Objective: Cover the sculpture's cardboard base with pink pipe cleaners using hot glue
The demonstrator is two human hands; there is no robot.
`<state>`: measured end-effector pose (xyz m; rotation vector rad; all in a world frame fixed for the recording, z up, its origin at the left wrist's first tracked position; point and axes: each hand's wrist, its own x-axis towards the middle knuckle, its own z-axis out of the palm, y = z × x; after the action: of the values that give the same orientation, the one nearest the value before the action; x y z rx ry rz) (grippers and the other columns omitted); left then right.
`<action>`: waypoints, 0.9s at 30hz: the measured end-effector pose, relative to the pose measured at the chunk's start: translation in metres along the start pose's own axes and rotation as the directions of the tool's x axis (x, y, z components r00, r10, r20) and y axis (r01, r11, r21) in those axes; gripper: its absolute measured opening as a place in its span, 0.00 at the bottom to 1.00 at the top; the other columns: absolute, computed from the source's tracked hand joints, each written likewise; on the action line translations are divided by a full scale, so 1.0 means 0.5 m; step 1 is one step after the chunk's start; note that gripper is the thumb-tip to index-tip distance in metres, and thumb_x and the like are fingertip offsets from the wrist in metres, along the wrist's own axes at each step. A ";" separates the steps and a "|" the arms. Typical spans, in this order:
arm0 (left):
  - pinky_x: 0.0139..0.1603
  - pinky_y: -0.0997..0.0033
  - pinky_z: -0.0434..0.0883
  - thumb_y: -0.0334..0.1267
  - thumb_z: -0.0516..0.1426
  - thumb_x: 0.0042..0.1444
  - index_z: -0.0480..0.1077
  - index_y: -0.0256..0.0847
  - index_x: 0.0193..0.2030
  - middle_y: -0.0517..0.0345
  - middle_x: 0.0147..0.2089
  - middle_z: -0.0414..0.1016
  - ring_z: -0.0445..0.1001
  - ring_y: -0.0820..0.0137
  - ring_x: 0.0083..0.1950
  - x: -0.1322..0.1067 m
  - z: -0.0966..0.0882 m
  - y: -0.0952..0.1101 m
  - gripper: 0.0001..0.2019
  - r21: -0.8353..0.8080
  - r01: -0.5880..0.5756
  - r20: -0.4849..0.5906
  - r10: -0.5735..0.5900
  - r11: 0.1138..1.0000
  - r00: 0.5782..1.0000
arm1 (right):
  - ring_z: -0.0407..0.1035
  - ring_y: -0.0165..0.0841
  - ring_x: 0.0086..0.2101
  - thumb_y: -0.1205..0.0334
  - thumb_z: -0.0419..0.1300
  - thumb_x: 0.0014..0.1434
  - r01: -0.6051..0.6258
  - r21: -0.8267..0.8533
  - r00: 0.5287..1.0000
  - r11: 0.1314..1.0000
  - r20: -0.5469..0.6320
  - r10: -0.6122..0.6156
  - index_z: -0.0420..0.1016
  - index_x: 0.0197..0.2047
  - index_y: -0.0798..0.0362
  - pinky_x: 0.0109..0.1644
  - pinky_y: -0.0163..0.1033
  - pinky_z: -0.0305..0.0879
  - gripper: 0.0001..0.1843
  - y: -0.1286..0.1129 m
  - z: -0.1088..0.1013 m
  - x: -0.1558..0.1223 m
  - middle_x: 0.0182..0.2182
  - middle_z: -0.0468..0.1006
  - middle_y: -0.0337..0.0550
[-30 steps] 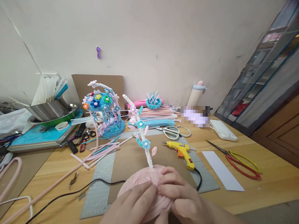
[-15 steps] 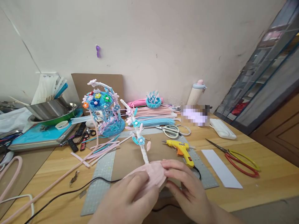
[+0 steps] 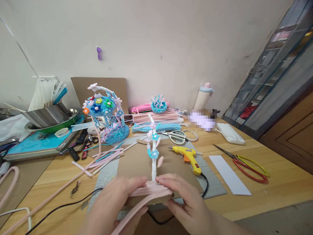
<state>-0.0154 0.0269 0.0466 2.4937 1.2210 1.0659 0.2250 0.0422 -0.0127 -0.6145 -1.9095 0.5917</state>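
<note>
My left hand (image 3: pixel 114 195) grips the left side of a base covered in pale pink fuzzy strips (image 3: pixel 149 189). On its other side my right hand (image 3: pixel 188 197) clasps it, fingers on top and thumb below. A loose pink fuzzy strip (image 3: pixel 137 209) runs along the base's front edge and hangs down past my left hand. From the base rises a white wrapped stem (image 3: pixel 154 169), upright, bearing small blue and pink flowers and leaves. The base's brown underlayer shows at the front.
A yellow glue gun (image 3: pixel 188 156) lies on the cutting mat (image 3: pixel 215 186). Red-and-yellow-handled scissors (image 3: pixel 251 168) and a white card (image 3: pixel 230 174) are at right. Behind stand a blue flowered ornament (image 3: pixel 105 111) and pipe cleaner bundles (image 3: pixel 156 126). A black cord (image 3: pixel 63 205) crosses the left side.
The base has turned and tipped, so its front edge and loose pink strip now show. The stem went from leaning left to upright. My left hand moved from the top to the left side.
</note>
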 end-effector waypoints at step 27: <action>0.71 0.34 0.59 0.47 0.63 0.55 0.50 0.47 0.68 0.42 0.73 0.51 0.55 0.46 0.75 -0.086 0.103 -0.005 0.38 -0.034 0.381 -0.434 -0.357 0.924 0.827 | 0.77 0.40 0.48 0.56 0.57 0.70 0.270 -0.107 0.962 0.957 0.066 -0.264 0.66 0.60 0.53 0.51 0.40 0.76 0.19 0.000 0.097 0.032 0.49 0.80 0.56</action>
<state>-0.0003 0.0047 -0.0150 1.9740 1.7831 1.5332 0.1748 0.0462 -0.0203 -0.4057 -2.0426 0.3278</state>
